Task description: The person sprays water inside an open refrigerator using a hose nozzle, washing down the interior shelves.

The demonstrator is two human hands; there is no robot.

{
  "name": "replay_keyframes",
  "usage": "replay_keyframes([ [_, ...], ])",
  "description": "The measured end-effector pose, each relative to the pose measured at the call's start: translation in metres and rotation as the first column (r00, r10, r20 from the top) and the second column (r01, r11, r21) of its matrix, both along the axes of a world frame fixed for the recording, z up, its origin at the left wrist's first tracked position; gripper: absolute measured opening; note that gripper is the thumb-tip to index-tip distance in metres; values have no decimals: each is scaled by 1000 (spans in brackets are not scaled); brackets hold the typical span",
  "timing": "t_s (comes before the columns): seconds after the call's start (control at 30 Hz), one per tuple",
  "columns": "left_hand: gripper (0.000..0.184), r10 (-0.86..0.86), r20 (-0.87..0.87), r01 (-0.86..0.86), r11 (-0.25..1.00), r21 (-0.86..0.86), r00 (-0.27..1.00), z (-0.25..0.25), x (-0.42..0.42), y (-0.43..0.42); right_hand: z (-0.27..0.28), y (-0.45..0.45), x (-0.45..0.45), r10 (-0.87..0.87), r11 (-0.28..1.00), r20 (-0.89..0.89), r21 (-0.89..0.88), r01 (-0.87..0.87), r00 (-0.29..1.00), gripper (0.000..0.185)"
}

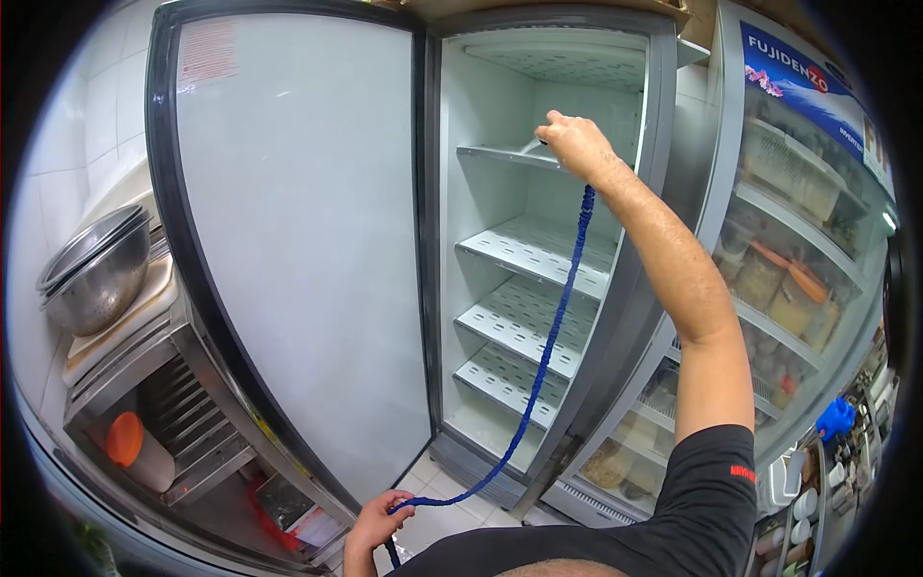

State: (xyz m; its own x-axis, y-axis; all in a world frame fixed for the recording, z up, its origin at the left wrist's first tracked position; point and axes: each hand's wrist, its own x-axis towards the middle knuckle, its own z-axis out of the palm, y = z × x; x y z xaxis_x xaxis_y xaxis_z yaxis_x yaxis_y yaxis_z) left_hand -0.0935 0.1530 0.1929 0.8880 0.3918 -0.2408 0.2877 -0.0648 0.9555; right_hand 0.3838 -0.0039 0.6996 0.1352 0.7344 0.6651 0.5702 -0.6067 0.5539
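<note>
Nested round silvery metal bowls (96, 298) sit tilted at the left, near a white tiled wall (58, 197). Below them, a pale cylindrical container with an orange lid (144, 457) stands beside a slatted grey metal rack (197, 413). At the right, a tall glass-fronted refrigerator with a blue FUJIDENZO sign (793, 82) holds a white rectangular plastic basket (793, 173). Beyond is a bright-blue object (837, 419), too small to identify.

Left: a grey metal rack (125, 376) carries a pale flat board (139, 325), on which round silvery metal bowls (99, 279) lie stacked. Centre: a white square-tiled floor (437, 519), bearing a tall grey-framed refrigerator (481, 207) with its door (298, 212) open.
</note>
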Motion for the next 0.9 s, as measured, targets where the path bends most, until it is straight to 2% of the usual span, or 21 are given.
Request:
replay_keyframes([
  [0.07,29,-2,-23,2,1000,-6,1000,1,0,1,-1,-1,1,0,1000,12,11,0,1000,23],
  [0.27,28,1,-39,-1,1000,18,999,3,-1,-1,3,0,8,-189,982,-15,-16,189,982,24],
  [0.37,28,1,-37,0,1000,25,999,-1,-1,-1,1,0,5,-103,994,-44,27,104,994,24],
  [0.47,31,7,-44,-6,1000,25,999,-2,-2,-3,-1,3,3,-88,996,-43,28,89,995,23],
  [0.67,32,10,-55,-9,1000,20,998,-5,-5,-1,1,1,10,-171,984,-38,49,172,985,21],
  [0.77,31,15,-53,-14,1000,17,999,-5,-6,-2,3,-1,8,-162,981,-100,92,171,982,20],
  [0.9,31,22,-50,-21,999,32,999,-1,-7,-4,4,-2,14,-46,983,-87,171,60,995,19],
])
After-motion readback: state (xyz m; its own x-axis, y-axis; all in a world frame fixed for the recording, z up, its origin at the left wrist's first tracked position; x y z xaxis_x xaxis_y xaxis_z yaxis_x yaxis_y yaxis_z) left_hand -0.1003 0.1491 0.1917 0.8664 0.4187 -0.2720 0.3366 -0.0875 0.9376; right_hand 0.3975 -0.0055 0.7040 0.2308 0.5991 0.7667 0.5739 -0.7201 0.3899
